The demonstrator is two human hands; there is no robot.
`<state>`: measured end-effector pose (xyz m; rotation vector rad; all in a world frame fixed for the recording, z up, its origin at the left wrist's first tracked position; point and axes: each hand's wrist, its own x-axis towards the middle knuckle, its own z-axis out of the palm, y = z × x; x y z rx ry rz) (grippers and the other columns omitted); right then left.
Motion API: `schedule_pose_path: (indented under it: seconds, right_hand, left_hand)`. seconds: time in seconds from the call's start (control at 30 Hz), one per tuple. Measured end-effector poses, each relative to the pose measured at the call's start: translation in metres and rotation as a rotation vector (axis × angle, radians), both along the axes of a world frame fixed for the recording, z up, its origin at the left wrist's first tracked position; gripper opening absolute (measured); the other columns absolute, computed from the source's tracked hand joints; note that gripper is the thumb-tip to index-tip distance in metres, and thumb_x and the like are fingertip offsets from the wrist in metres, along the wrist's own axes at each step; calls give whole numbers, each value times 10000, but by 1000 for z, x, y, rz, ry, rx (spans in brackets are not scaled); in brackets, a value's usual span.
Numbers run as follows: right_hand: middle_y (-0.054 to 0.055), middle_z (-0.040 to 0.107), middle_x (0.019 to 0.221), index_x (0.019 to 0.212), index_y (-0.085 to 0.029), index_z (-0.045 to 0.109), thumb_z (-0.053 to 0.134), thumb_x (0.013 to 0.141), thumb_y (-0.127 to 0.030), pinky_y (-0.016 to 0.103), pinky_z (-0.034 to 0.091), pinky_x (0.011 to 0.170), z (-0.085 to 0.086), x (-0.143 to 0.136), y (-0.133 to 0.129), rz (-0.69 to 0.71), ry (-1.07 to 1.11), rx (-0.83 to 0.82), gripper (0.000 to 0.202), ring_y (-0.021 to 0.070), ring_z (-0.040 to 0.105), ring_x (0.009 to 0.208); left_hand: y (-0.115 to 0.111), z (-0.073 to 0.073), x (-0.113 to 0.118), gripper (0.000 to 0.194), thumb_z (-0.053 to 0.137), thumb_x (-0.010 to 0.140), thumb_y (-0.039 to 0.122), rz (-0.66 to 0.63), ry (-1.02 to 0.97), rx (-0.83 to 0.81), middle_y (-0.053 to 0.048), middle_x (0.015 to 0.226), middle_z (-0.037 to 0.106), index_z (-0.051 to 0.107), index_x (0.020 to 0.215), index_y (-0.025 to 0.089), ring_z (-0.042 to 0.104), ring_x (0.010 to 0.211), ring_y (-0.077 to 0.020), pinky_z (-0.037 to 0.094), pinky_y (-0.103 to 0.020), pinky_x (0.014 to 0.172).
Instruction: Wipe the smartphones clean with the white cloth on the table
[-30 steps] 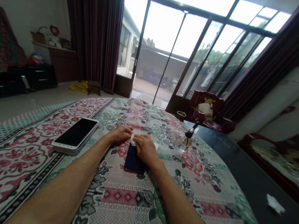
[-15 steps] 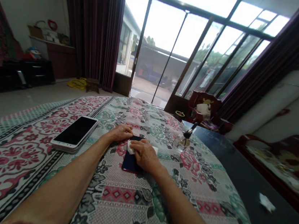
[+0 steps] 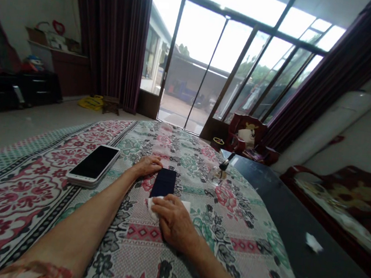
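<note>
A dark blue smartphone (image 3: pixel 164 182) lies flat on the patterned tablecloth in front of me. My left hand (image 3: pixel 149 166) rests at its upper left corner, fingers bent and closed against the edge. With my right hand (image 3: pixel 174 219) I press a folded white tissue (image 3: pixel 154 208) over the phone's near end, covering that end. The fingers are closed on the tissue, and part of it shows beyond them on the right. To the left, a large white-framed phone or tablet (image 3: pixel 95 162) lies screen up on top of something pale of similar size.
A clear glass container (image 3: pixel 217 175) with a black-handled item (image 3: pixel 226 161) stands on the tablecloth (image 3: pixel 144 251) to the right. Past the cloth's right edge, a crumpled white tissue (image 3: pixel 314 243) lies on a dark surface (image 3: pixel 296 225). A wooden chair (image 3: pixel 245 135) stands beyond the table.
My right hand has slid the tissue toward me, from the phone's middle to its near end, uncovering more of the screen. My left hand stays at the corner.
</note>
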<state>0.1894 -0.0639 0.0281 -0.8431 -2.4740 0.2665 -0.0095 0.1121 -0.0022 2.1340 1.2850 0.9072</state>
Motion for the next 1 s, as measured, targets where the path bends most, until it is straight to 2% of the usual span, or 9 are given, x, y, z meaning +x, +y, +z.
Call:
schedule_pose_path:
  seconds: [0.23, 0.43, 0.6, 0.73, 0.87, 1.0]
  right_hand:
    - [29, 614, 1251, 1129, -232, 615, 443, 812, -31, 407, 370, 1012, -10, 0, -1, -24, 52, 13, 413, 198, 517, 1082]
    - [46, 604, 1261, 1117, -206, 621, 456, 818, -31, 408, 362, 1027, -14, -1, 4, -78, 68, 37, 384, 203, 501, 1095]
    - [49, 619, 1234, 1088, -200, 638, 455, 839, -34, 398, 390, 1001, -14, 1, 10, -140, 98, 66, 352, 204, 499, 1064]
    - [58, 627, 1219, 1091, -206, 644, 457, 837, -29, 406, 399, 990, -14, 1, 12, -142, 97, 80, 361, 200, 507, 1057]
    - [59, 626, 1217, 1085, -203, 649, 459, 830, -30, 417, 399, 987, -14, 2, 11, -132, 100, 86, 362, 209, 510, 1040]
    - [59, 635, 1196, 1056, -191, 655, 474, 817, -32, 396, 404, 984, -13, 3, 10, -134, 99, 84, 340, 207, 505, 1028]
  left_hand:
    - [-3, -4, -1, 253, 564, 711, 328, 34, -9, 56, -38, 1153, 682, 760, 825, 216, 594, 1108, -211, 396, -294, 1009]
    - [-13, 0, 2, 210, 577, 748, 312, 99, 19, 88, -24, 1094, 700, 761, 805, 228, 627, 1033, -187, 426, -252, 963]
    - [-28, 3, 6, 229, 554, 793, 304, 198, 59, 133, -50, 1075, 700, 763, 829, 218, 595, 1089, -217, 395, -287, 1008]
    - [-46, 3, 9, 229, 548, 805, 281, 244, 86, 118, -27, 1098, 692, 758, 883, 240, 615, 1048, -201, 419, -289, 986]
    - [-65, 1, 10, 250, 544, 797, 246, 255, 99, 100, -40, 1135, 674, 757, 925, 218, 593, 1091, -210, 420, -292, 993]
    - [-75, -2, 8, 282, 538, 811, 236, 217, 138, 109, -33, 1234, 628, 738, 1009, 236, 530, 1189, -227, 362, -330, 1061]
